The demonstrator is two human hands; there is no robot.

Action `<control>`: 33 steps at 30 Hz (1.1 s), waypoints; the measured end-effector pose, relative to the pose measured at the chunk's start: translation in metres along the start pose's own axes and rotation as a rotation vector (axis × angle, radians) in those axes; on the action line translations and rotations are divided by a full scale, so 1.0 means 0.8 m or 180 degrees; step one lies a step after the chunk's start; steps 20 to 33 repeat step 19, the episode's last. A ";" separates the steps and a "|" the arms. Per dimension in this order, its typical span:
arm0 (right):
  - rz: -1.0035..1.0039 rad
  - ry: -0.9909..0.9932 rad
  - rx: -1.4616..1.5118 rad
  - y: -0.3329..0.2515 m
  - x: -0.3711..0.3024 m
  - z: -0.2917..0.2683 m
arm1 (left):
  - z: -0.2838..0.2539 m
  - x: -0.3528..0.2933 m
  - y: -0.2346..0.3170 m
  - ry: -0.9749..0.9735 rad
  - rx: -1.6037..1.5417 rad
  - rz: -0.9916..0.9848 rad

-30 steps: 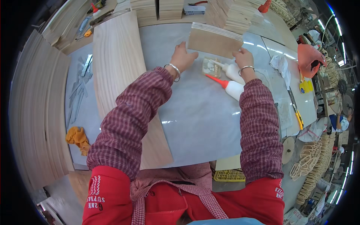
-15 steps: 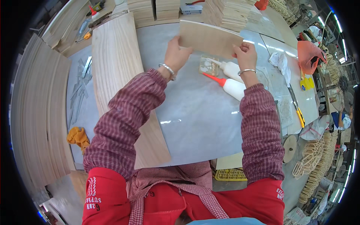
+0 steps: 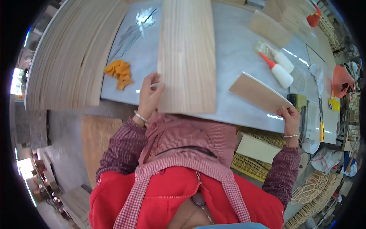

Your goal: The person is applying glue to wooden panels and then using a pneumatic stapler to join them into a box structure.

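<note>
A long pale wooden board lies lengthwise on the table, its near end at the front edge. My left hand is closed at the board's left edge near that end, thumb over the top and fingers curled. At the right, my right hand pinches one end of a thin brown panel with a white edge. The panel slants above the table's front right part. Beyond it lie a white glue bottle with a red nozzle and another white bottle.
Stacked boards stand at the left, near an orange cloth and several metal strips. Another brown panel rests by the far right stack. A tape measure and a yellow-handled cutter lie right. Yellow crates sit below.
My hands have parted and come nearer. The left has gone to the long board; the right has brought a panel toward the front. The view has swung left and down.
</note>
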State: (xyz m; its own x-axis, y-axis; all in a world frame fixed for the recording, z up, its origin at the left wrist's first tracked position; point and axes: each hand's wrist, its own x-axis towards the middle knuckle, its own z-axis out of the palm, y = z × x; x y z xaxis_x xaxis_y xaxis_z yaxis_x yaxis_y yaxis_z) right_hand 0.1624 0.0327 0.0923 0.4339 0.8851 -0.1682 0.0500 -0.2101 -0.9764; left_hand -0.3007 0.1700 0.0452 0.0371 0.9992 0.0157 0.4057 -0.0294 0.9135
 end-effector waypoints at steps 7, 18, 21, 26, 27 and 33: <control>-0.0009 0.0058 -0.0091 0.026 -0.072 -0.016 | -0.011 -0.012 0.010 0.0094 0.0319 -0.0140; -0.0019 -0.0424 -0.0032 0.039 -0.107 -0.012 | -0.025 0.014 0.014 -0.0571 -0.1480 -0.0830; 0.0000 -0.0442 -0.0039 0.035 -0.110 -0.004 | -0.031 0.015 0.021 -0.0612 -0.1673 -0.0814; 0.0000 -0.0442 -0.0039 0.035 -0.110 -0.004 | -0.031 0.015 0.021 -0.0612 -0.1673 -0.0814; 0.0000 -0.0442 -0.0039 0.035 -0.110 -0.004 | -0.031 0.015 0.021 -0.0612 -0.1673 -0.0814; 0.0000 -0.0442 -0.0039 0.035 -0.110 -0.004 | -0.031 0.015 0.021 -0.0612 -0.1673 -0.0814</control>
